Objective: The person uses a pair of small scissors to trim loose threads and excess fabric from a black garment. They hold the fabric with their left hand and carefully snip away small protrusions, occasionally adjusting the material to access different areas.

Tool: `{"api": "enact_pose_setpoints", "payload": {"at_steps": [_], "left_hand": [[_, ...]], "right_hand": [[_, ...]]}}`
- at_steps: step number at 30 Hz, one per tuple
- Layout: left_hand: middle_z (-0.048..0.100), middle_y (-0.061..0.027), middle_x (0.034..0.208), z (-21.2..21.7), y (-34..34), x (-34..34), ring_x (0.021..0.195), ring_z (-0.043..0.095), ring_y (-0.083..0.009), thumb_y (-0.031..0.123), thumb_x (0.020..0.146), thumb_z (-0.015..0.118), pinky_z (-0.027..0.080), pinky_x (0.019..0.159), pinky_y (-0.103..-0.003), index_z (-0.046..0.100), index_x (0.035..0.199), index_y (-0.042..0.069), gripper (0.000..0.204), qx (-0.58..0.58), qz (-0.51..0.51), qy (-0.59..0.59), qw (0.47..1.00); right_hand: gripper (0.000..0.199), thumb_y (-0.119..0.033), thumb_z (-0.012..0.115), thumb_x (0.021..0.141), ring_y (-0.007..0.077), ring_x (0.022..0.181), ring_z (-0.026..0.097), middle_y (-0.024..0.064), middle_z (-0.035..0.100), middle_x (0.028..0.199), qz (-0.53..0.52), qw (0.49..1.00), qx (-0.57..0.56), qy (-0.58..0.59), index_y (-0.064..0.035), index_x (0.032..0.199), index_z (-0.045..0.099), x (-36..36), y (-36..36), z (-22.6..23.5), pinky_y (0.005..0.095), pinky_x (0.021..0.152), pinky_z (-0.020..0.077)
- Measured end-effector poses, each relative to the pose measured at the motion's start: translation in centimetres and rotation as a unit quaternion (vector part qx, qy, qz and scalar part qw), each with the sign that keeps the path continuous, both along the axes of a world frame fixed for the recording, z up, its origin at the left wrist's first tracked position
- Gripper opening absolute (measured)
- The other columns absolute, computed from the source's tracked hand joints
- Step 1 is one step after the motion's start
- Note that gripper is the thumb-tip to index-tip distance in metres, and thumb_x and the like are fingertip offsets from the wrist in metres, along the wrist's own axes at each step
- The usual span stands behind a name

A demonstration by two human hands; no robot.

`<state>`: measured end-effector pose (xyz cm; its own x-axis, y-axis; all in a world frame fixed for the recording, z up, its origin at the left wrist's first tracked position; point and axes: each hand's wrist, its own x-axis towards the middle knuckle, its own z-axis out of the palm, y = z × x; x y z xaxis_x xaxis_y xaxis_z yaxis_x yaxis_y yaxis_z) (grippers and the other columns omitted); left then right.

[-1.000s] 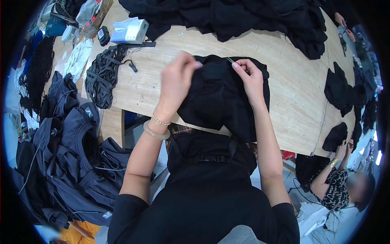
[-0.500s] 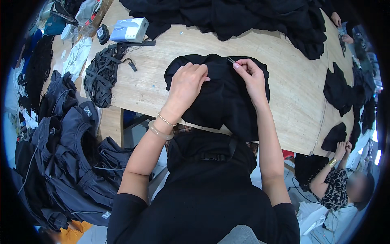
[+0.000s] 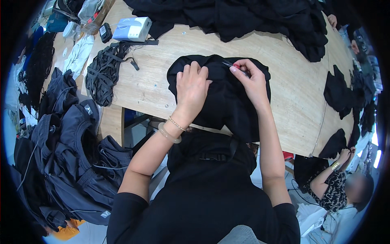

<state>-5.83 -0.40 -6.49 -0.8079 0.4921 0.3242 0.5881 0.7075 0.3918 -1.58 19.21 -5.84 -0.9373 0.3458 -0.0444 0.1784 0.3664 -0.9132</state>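
Observation:
A piece of black cloth, seemingly a garment (image 3: 219, 99), lies bunched at the table's near edge and hangs over it towards my lap. The curled fingers of my left hand (image 3: 191, 87) pinch its left part, thumb pointing right. My right hand (image 3: 251, 77) is closed round small thread snips (image 3: 235, 66) with a pointed metal tip and a bit of red at the grip. The tip points left, over the cloth's upper edge. Most of the snips is hidden by the fingers.
Black fabric (image 3: 243, 18) is heaped along the table's far side. At left lie a tangle of dark straps (image 3: 101, 75), a tissue box (image 3: 132, 29) and piled dark garments (image 3: 73, 154). On the right, another person (image 3: 331, 183) handles black cloth (image 3: 335, 144).
My left hand has shifted slightly right and down on the cloth. The snips have turned in my right hand, and their red part now shows.

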Motion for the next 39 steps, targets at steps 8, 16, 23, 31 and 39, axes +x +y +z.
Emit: {"api": "enact_pose_setpoints", "payload": {"at_steps": [8,16,23,31,39], "left_hand": [[0.065,-0.0125,0.077,0.6,-1.8,-1.4,0.081,0.064,-0.0337,0.007,0.085,0.071,0.047,0.072,-0.045,0.061,0.092,0.003,0.013,0.054,-0.022,-0.116,0.992],[0.066,-0.0136,0.077,0.9,-2.0,-2.0,0.080,0.064,-0.0342,0.007,0.086,0.069,0.050,0.073,-0.044,0.070,0.086,0.001,0.005,0.075,-0.037,-0.088,0.993],[0.066,-0.0136,0.077,0.8,-1.9,-2.0,0.079,0.062,-0.0332,0.006,0.087,0.068,0.049,0.073,-0.043,0.070,0.087,0.001,0.006,0.100,-0.038,-0.095,0.990],[0.066,-0.0135,0.077,1.3,-1.8,-1.9,0.078,0.062,-0.0331,0.006,0.087,0.068,0.049,0.073,-0.043,0.070,0.087,0.001,0.006,0.099,-0.038,-0.097,0.990],[0.065,-0.0131,0.075,1.2,-1.9,-1.9,0.077,0.062,-0.0325,0.004,0.086,0.068,0.049,0.072,-0.042,0.070,0.086,0.001,0.004,0.106,-0.039,-0.102,0.988]], "right_hand": [[0.032,-0.030,0.077,0.086,0.0154,0.071,0.057,0.0051,0.061,0.077,0.031,0.997,0.069,0.004,-0.0051,0.104,0.067,0.1,-0.5,1.3,0.0294,0.068,0.0463],[0.028,-0.030,0.078,0.083,0.0218,0.081,0.066,0.0060,0.068,0.087,0.085,0.967,0.230,0.062,-0.0079,0.097,0.068,0.3,-1.6,2.2,0.0330,0.070,0.0517],[0.019,-0.023,0.078,0.080,0.0208,0.079,0.059,0.0020,0.062,0.081,0.135,0.908,0.384,0.102,-0.0099,0.087,0.066,0.4,-2.3,2.7,0.0341,0.065,0.0504],[0.018,-0.021,0.077,0.080,0.0209,0.081,0.060,0.0018,0.061,0.080,0.159,0.895,0.400,0.118,-0.0095,0.086,0.065,-0.1,-3.1,2.5,0.0335,0.067,0.0518],[0.018,-0.022,0.078,0.080,0.0200,0.079,0.059,0.0010,0.062,0.080,0.135,0.895,0.408,0.125,-0.0097,0.085,0.065,-0.2,-3.1,2.8,0.0330,0.065,0.0506]]}}
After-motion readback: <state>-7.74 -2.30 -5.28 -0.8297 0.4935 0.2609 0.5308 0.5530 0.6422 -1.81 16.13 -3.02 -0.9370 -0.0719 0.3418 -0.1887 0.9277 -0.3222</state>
